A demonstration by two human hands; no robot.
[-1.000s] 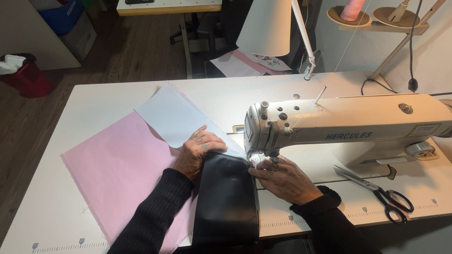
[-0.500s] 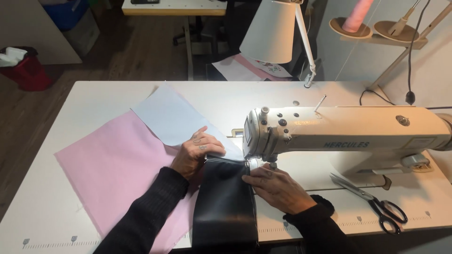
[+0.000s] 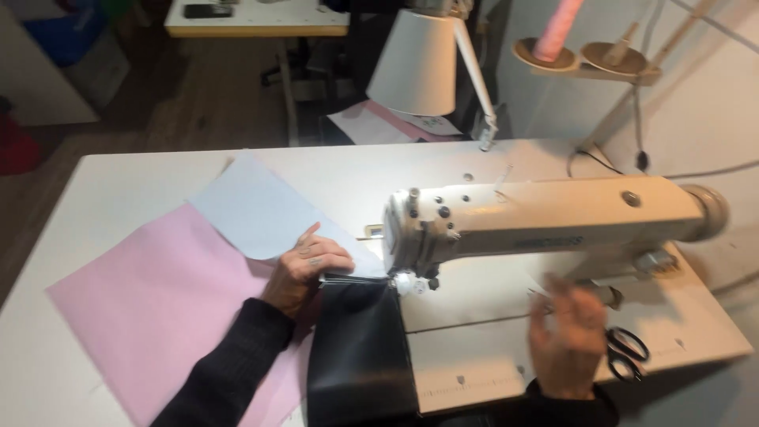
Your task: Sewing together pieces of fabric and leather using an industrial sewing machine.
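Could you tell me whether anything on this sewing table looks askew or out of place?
Nothing is spilled or damaged. The pink sheet and pale blue sheet lie skewed to the table edges. The left hand presses the black fabric by the sewing machine; the right hand is lifted near the scissors.

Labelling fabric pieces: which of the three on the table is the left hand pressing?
The black fabric under the machine head; left hand rests on its top edge. The pink sheet and pale blue sheet lie flat alongside.
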